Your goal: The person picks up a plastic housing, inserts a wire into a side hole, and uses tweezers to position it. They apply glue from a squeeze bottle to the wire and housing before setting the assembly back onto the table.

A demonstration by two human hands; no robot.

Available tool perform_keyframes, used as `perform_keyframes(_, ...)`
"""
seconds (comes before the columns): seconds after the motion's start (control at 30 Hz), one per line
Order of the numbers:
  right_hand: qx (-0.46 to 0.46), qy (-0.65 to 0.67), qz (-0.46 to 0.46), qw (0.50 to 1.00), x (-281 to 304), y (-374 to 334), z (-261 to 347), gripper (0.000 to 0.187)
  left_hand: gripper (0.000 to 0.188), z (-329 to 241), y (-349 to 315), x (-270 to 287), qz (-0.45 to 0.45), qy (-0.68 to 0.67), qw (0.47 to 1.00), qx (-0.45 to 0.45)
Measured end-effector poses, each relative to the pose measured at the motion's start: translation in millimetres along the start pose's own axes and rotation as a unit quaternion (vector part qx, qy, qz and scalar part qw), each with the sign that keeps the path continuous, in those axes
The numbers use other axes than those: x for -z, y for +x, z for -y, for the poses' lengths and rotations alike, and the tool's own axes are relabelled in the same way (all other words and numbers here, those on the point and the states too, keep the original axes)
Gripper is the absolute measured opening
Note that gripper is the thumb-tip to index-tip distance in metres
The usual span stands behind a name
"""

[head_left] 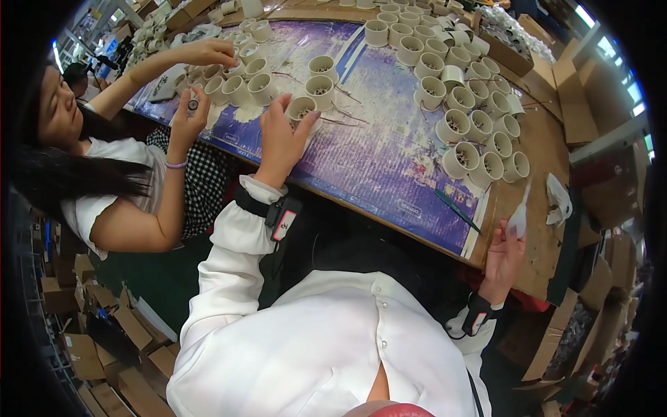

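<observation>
My left hand [279, 142] is closed round a short white cylindrical cup [303, 108], thumb on its near right side and fingers on the left. Small metallic bits and thin brown wires show in and beside it. Two more such cups [319, 87] stand just beyond. At the table's right front corner, my right hand [504, 258] grips a white squeeze bottle [517, 221] whose thin nozzle points up and away. A dark green slim tool [457, 210], perhaps tweezers, lies on the table left of that hand.
Many similar cups [460, 160] crowd the table's right side, others [260, 85] its left. A co-worker's hand [189, 115] holds a small round-ended thing at the left. A crumpled white piece [558, 200] lies right. Cardboard boxes [566, 333] stand around the purple-covered table [389, 156].
</observation>
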State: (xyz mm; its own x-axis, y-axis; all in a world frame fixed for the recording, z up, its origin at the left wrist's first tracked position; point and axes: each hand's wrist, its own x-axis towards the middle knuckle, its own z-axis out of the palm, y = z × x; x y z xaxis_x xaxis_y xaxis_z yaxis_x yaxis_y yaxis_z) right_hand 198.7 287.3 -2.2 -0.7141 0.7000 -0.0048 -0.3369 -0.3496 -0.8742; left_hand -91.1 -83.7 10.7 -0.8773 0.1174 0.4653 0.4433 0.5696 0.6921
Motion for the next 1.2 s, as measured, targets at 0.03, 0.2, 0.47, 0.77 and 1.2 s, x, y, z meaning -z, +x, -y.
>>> perform_keyframes(0.03, 0.001, 0.002, -0.001, 1.000, 1.7, 1.3, 3.0, 0.033, 0.060, -5.0, -0.6, 0.6, -0.020, 0.020, 1.000, -0.007)
perform_keyframes(0.2, 0.019, 0.005, -0.011, 1.000, 7.3, 4.6, 19.7, 0.034, 0.054, -42.4, -13.2, 6.1, -0.101, 0.065, 0.986, -0.119)
perform_keyframes(0.47, 0.136, -0.426, -0.030, 0.894, 35.3, 20.2, 16.2, 0.029, 0.033, -70.4, -22.9, -27.9, 0.126, -0.045, 0.984, -0.119)
perform_keyframes(0.77, 0.112, -0.648, -0.075, 0.750, 15.7, 13.0, 27.6, 0.047, 0.060, -115.2, -17.0, -73.1, 0.237, -0.162, 0.951, -0.114)
perform_keyframes(1.2, 0.245, -0.576, -0.127, 0.769, 1.6, -34.4, 56.6, 0.051, 0.061, -160.6, -26.5, -149.2, 0.183, -0.028, 0.949, -0.254)
